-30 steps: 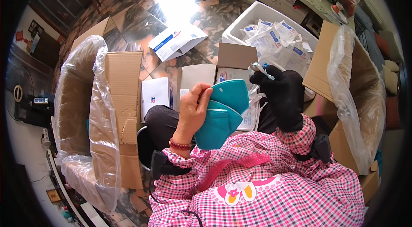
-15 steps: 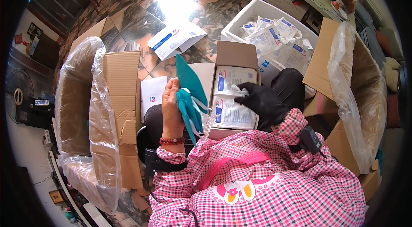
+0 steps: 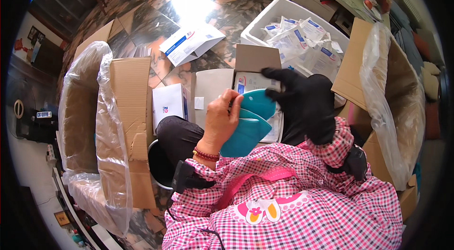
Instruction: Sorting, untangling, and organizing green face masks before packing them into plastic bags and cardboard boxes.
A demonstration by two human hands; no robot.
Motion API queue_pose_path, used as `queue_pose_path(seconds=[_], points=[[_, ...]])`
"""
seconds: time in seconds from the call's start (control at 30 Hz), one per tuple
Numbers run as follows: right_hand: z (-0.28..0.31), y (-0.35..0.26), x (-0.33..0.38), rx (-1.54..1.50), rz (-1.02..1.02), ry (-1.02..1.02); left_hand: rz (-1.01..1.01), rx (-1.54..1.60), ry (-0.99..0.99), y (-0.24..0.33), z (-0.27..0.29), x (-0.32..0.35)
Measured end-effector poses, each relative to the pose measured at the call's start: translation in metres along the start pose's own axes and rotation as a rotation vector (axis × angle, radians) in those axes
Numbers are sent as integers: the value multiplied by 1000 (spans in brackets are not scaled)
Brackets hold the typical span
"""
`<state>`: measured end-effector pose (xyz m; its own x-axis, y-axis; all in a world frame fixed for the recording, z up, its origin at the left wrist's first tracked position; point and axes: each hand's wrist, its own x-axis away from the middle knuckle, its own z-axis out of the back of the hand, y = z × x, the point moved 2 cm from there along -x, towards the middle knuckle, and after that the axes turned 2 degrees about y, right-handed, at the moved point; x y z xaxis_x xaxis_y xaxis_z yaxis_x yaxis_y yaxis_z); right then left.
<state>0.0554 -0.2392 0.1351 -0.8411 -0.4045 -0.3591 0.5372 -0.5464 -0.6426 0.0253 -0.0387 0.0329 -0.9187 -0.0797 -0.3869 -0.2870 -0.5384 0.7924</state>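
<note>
In the head view, two hands are at work. The bare left hand [image 3: 221, 118] has its fingers pinching the upper left edges of a fanned bunch of teal masks [image 3: 259, 102] — at least two, the exact count hidden by overlap. The masks hang in front of the person, above one open box [image 3: 257, 58] set between the knees. White packs [image 3: 247, 82] show inside that box; too many are covered for a count. The right hand [image 3: 305, 103], in one black glove, is to the right of the masks with its fingers spread apart; whether a fingertip touches the nearest mask I cannot tell.

One red-brown beaded bracelet [image 3: 206, 154] circles the left wrist. One white box [image 3: 169, 104] stands beside the left knee, and one white folded carton [image 3: 190, 45] lies on the floor [image 3: 222, 23] farther off. Two large cardboard cartons flank the person — one at left [image 3: 130, 108], one at right [image 3: 352, 63] — each lined with clear plastic. One white foam bin [image 3: 249, 38] holds a heap of white packets [image 3: 289, 42], at least four.
</note>
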Motion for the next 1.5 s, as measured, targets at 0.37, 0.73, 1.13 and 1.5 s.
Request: queue_pose_path(seconds=[0.37,0.73,1.13,1.5], points=[[-44,64,18,-39,-239,-125,-38,-84,-133,-1,-9,13],[-54,66,24,56,-178,-201,-74,-157,-127,8,-10,10],[-83,99,33,-681,-404,-288,15,246,-192,20,-15,19],[-105,111,44,-790,-574,-171,-83,205,-202,21,-20,45]])
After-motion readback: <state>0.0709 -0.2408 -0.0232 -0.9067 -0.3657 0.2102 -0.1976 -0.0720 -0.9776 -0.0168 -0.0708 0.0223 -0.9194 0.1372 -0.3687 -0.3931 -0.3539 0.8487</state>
